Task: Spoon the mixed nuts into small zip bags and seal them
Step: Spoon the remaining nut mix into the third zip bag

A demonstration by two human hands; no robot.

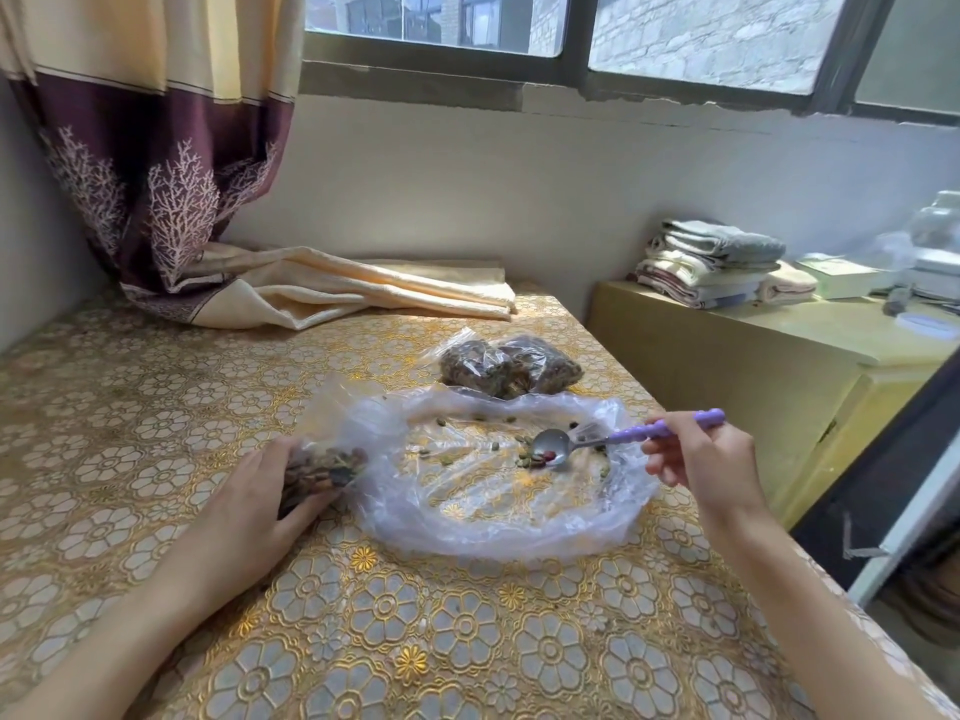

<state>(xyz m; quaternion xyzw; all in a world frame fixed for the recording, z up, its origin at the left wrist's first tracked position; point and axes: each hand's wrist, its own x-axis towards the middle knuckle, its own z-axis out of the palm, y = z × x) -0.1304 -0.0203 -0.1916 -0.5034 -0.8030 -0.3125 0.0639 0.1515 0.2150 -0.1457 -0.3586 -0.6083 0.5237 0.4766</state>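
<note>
Right hand (698, 457) pinches the purple handle of the spoon (623, 439), fingers curled round it near the handle's middle; spoon's long axis runs roughly level from the fingers out to the person's left, bowl end farthest from the fingertips; bowl carries a few nuts, a red piece and some green seeds, and sits low, at or just above the plastic.

Big clear bag (498, 517) lies spread flat on the table (415, 641), nearly emptied; loose nuts (535, 457) lie scattered just beyond and beside the bowl tip, a few more along the far fold.

Left hand (260, 496) is curled over the small zip bag (322, 470), which is already well filled with nuts; thumb and fingers wrap the bag's near side; whether the mouth is held open I cannot tell, plastic is crumpled there.

Key relation: small bag lies to the left of the spoon bowl, in line with the handle axis, with the flat of the big bag between them; left hand is on it, right hand well apart from it; so the load travels leftward along the spoon's own axis, bowl leading.

Judgement: last scraps being collected; next calls for a level carry across to the bag mouth, then sealing; risk is seeds rolling off the shallow bowl.

Two filled bags (511, 368) sit beyond the big bag, away from both hands.
</note>
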